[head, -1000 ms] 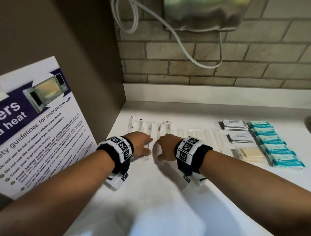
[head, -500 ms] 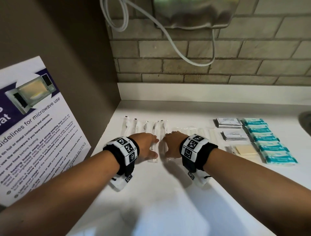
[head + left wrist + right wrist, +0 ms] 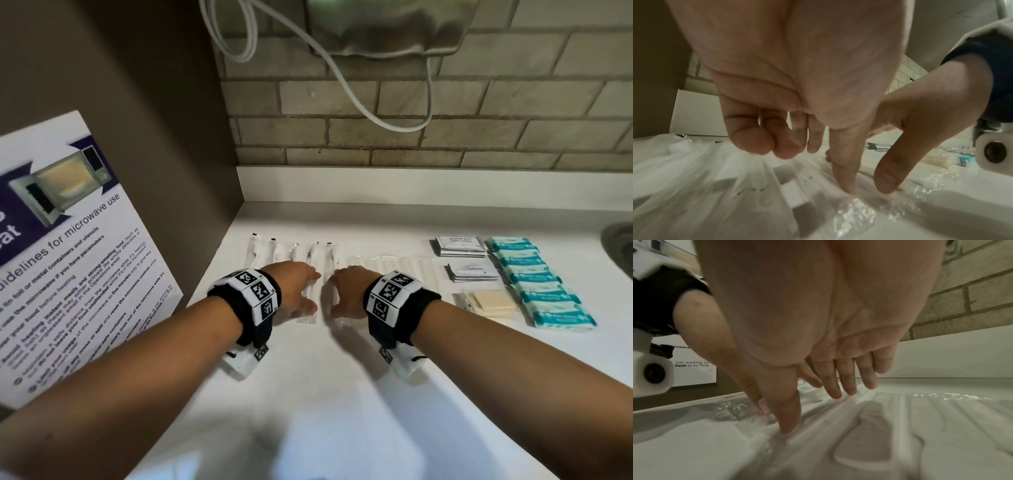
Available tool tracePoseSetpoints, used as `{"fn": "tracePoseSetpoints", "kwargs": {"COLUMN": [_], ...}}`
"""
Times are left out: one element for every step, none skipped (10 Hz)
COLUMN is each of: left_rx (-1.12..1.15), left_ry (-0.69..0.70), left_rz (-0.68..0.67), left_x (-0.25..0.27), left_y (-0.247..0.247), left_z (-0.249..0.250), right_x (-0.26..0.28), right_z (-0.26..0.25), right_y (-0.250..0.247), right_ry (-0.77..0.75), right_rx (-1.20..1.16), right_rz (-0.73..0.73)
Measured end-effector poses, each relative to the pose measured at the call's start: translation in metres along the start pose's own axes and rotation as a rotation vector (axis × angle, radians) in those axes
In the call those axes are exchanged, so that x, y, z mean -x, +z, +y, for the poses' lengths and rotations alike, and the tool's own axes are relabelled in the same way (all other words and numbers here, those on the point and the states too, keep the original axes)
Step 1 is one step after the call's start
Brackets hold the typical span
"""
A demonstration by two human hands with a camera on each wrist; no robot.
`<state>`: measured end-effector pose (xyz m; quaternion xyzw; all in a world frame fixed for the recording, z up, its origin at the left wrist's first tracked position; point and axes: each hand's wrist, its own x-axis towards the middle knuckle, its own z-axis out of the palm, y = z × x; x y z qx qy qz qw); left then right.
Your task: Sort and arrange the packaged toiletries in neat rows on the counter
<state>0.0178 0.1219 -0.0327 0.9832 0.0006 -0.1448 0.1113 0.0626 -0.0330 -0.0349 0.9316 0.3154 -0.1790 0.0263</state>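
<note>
Long clear-wrapped packets [image 3: 291, 253] lie side by side at the back left of the white counter [image 3: 342, 394], and flatter clear packets [image 3: 404, 270] continue the row to the right. My left hand [image 3: 301, 291] rests on the left packets, its thumb tip pressing the wrap [image 3: 846, 190] and its fingers [image 3: 756, 142] loosely curled. Beside it, almost touching, my right hand [image 3: 344, 291] lies flat with straight fingers [image 3: 836, 386] pressing the clear packets [image 3: 900, 418]. Further right sit white sachets [image 3: 460, 245], a beige bar packet [image 3: 489, 303] and a column of teal packets [image 3: 541, 284].
A microwave-guidelines poster [image 3: 68, 257] leans on the brown side panel [image 3: 154, 137] at the left. Behind the counter rises a brick wall [image 3: 445, 130] with a hanging white cable [image 3: 342, 75]. A sink rim [image 3: 620, 246] shows at the far right.
Both hands have slid a little to the right along the clear packets since a second ago, staying close together. In the last half second they have hardly moved.
</note>
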Motion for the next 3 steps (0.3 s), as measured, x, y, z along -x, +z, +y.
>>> {"fn": "tracePoseSetpoints", "kwargs": {"left_rx": [0.021, -0.056, -0.044], "left_ry": [0.008, 0.055, 0.101], "left_rz": [0.007, 0.047, 0.124], "left_x": [0.007, 0.012, 0.027], "left_y": [-0.012, -0.025, -0.037], "left_z": [0.009, 0.016, 0.025], "right_x": [0.007, 0.015, 0.039], "right_z": [-0.001, -0.001, -0.003], "right_y": [-0.006, -0.015, -0.026], "right_ry": [0.004, -0.010, -0.010], "right_rx": [0.012, 0.000, -0.068], "right_rz": [0.004, 0.052, 0.112]}}
